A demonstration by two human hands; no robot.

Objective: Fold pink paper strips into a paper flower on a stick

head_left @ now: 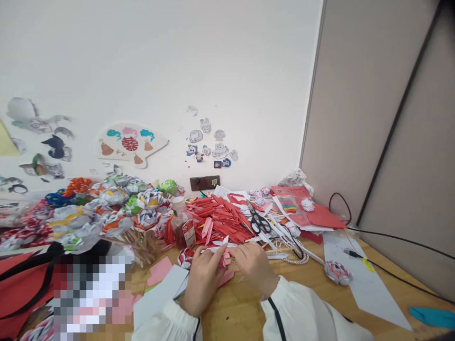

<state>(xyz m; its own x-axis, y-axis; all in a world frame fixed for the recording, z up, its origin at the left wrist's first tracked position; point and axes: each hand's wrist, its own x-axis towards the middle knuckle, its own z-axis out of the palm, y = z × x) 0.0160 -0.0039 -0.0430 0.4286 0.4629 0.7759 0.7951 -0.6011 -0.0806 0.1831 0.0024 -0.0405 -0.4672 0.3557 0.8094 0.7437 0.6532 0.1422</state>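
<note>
Left fingers [215,262] pinch folded pink paper [224,259] — it lies between them and the right fingers [242,254] — curled, grip unclear

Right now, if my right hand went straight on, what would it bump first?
Your right hand points leftward, so probably the pink paper first, then your left hand; depth there is unclear.

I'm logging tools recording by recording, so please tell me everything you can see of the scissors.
The scissors have black, plastic-looking handles with finger loops and grey, metal-looking blades. They lie at the right side of the heap of folded red paper, loops toward the person, tips pointing away and somewhat left. Loose paper surrounds them; exactly what supports them, and whether the blades are fully closed, is too small to tell. The right hand, the nearer one, isn't touching them.
</note>
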